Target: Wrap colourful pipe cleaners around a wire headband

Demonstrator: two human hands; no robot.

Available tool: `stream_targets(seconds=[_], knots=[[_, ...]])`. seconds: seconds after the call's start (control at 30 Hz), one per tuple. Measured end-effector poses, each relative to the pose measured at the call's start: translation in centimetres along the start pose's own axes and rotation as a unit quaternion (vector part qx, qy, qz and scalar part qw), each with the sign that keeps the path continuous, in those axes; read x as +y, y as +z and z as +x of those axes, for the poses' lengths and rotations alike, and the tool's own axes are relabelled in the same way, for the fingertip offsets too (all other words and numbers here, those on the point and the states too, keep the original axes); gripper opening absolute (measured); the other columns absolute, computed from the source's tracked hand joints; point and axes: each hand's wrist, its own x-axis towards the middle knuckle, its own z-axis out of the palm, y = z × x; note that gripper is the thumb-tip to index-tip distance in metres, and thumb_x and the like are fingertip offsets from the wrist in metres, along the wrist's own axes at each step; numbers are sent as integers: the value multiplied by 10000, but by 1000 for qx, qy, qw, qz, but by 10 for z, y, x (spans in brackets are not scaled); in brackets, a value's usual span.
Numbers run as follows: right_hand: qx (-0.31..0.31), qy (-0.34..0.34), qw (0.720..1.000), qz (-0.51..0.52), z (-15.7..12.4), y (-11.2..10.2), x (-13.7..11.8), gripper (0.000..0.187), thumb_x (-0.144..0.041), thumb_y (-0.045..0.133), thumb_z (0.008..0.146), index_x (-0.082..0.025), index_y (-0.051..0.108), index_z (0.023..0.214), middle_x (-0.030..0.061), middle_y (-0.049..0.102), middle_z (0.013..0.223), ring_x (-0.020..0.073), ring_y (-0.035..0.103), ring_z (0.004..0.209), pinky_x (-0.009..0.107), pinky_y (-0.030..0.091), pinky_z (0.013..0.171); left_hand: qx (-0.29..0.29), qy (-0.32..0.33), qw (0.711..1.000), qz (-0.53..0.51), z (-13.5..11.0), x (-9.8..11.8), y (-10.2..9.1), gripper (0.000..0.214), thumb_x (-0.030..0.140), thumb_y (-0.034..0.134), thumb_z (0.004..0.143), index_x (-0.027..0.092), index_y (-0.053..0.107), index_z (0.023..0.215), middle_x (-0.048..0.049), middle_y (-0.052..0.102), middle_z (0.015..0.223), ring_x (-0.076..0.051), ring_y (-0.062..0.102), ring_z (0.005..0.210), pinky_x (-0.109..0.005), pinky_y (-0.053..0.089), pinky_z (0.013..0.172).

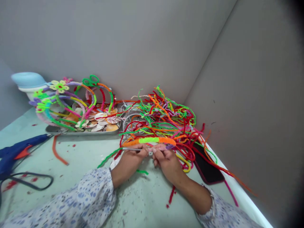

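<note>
Holding a headband (148, 139) just above the middle of the bench (142, 202), wrapped in orange and bright green on the side toward the far edge. Pinching its bare grey strip with thumb and fingers of the left hand (133, 160); pinching the pink wrapping, next to a purple stretch, with closed fingertips of the right hand (169, 161), very near the left ones.

Just behind, reaching toward the far edge: a tangled heap of fuzzy stems (163, 112), with a wire coil (129, 125) at its left side. Near the far left corner, a metal tray (95, 134) of shells (97, 127), with finished headbands (64, 96) standing in and over it, and a blue-topped white container (29, 80) behind. Toward the left edge, a blue glue gun (23, 145) and, to its right, an orange strip (57, 152). Along the right edge, a dark phone (209, 169), partly under loose stems.
</note>
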Motion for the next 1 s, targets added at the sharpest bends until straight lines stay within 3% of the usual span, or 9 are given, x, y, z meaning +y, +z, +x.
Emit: stream_targets(seconds=[0.57, 0.8, 1.0], knots=[[-11, -24, 1000, 16, 1, 1, 6, 200, -346, 495, 820, -174, 555, 738, -32, 500, 578, 109, 485, 490, 223, 398, 498, -19, 27, 998, -51, -1, 3, -2, 189, 242, 454, 752, 177, 550, 604, -11, 606, 676, -152, 536, 664, -271, 429, 669], [10, 18, 1000, 0, 1, -1, -5, 239, -341, 506, 816, -174, 567, 656, -36, 507, 514, 100, 471, 465, 214, 388, 489, -7, -16, 998, -63, -3, 2, 0, 243, 341, 414, 799, 191, 497, 628, 5, 533, 592, -142, 502, 598, -249, 399, 569], [2, 11, 1000, -10, 1, -1, -2, 238, -328, 502, 815, -167, 609, 676, -30, 509, 505, 104, 472, 462, 214, 392, 478, -14, -28, 998, -50, -1, 0, -1, 219, 301, 405, 776, 193, 515, 621, -7, 562, 633, -157, 523, 642, -250, 390, 546]])
